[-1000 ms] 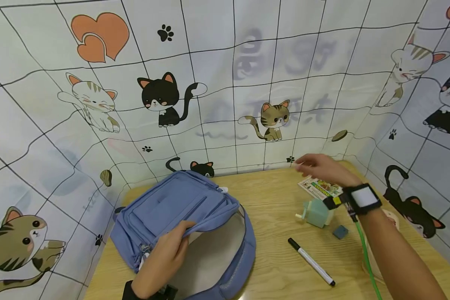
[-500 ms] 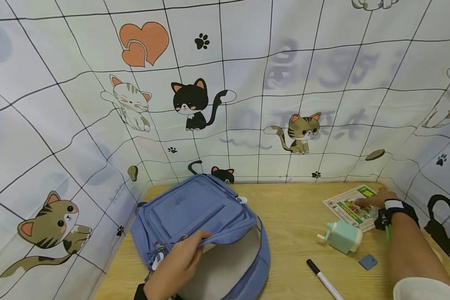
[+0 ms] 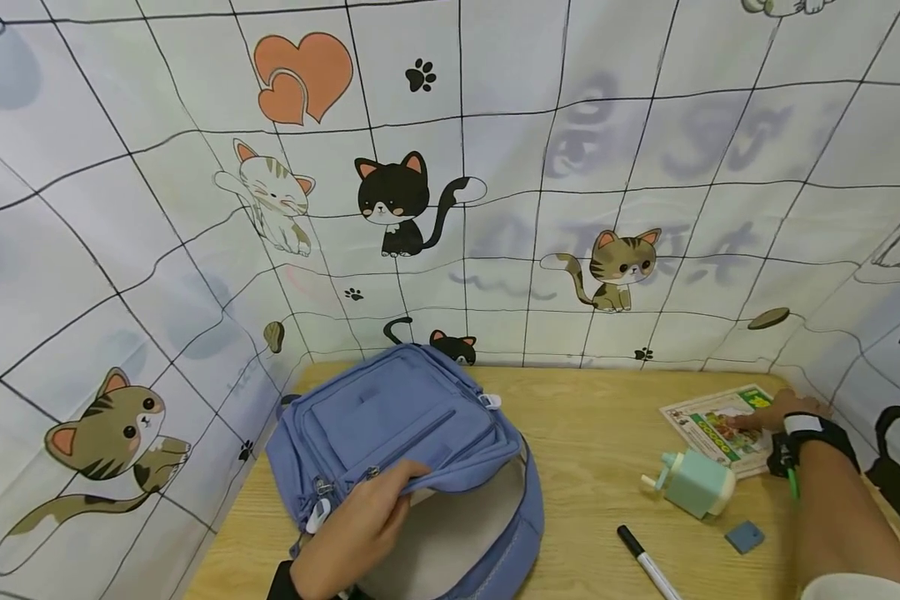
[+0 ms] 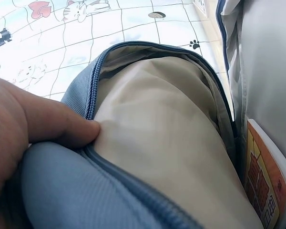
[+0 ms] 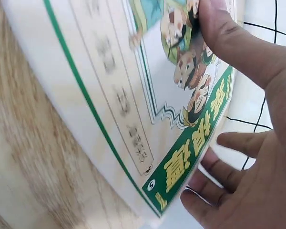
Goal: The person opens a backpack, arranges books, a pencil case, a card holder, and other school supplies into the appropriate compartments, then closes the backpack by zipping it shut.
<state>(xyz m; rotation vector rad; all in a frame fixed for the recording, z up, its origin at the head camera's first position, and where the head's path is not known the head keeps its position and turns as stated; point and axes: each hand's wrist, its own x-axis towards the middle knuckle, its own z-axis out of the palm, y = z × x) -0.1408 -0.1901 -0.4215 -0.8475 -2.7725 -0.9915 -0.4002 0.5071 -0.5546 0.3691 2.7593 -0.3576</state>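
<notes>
A blue backpack (image 3: pixel 412 417) lies on the table, its main opening facing the near side and its pale lining showing. My left hand (image 3: pixel 360 525) pinches the zipped rim of that opening and holds it up. Inside the bag, an orange-covered book (image 4: pixel 267 176) shows in the left wrist view. At the table's far right, my right hand (image 3: pixel 783 410) is on a comic booklet (image 3: pixel 708 429) with a green and white cover. In the right wrist view, the thumb (image 5: pixel 217 24) presses the cover and the other fingers are at the booklet's edge.
A mint-green pencil sharpener with a crank (image 3: pixel 696 482) stands near the booklet. Close by lie a small blue block (image 3: pixel 745 537) and a black-capped marker (image 3: pixel 648 562). Cat-print cloth walls (image 3: pixel 525 225) enclose the table (image 3: pixel 570 425) at the back and sides.
My right hand has reached right and down onto the booklet, first from above it, then to its right edge. The view has swung right. My left hand keeps its hold on the backpack rim.
</notes>
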